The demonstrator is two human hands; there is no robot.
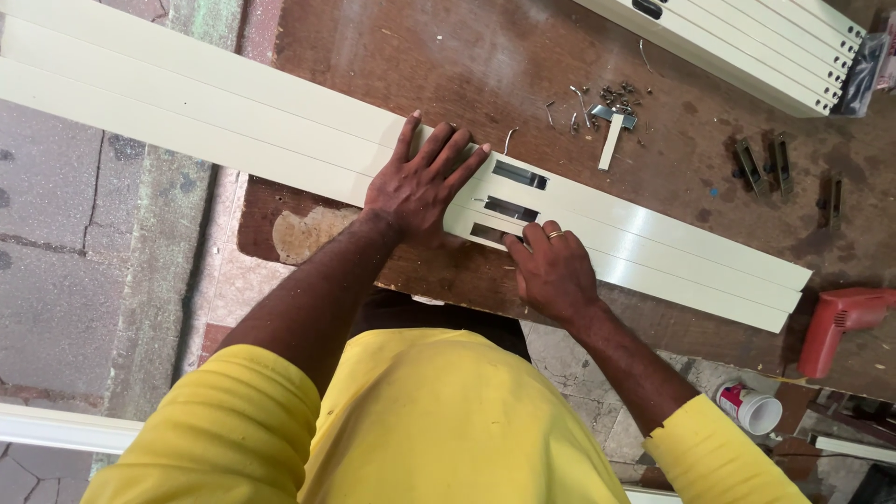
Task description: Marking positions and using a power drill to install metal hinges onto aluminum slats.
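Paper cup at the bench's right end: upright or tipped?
Tipped. The paper cup lies on its side, its white open mouth facing the camera; contents cannot be told.

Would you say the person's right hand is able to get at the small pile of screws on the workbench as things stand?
Probably yes. The right hand rests on the cream profiles, holding nothing, and the screws lie beyond them on the open bench with nothing between.

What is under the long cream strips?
The cream strips lie on a worn brown wooden table. The left hand presses flat on them, the right hand at a cut-out slot. Inside the slots looks dark; anything beneath stays hidden.
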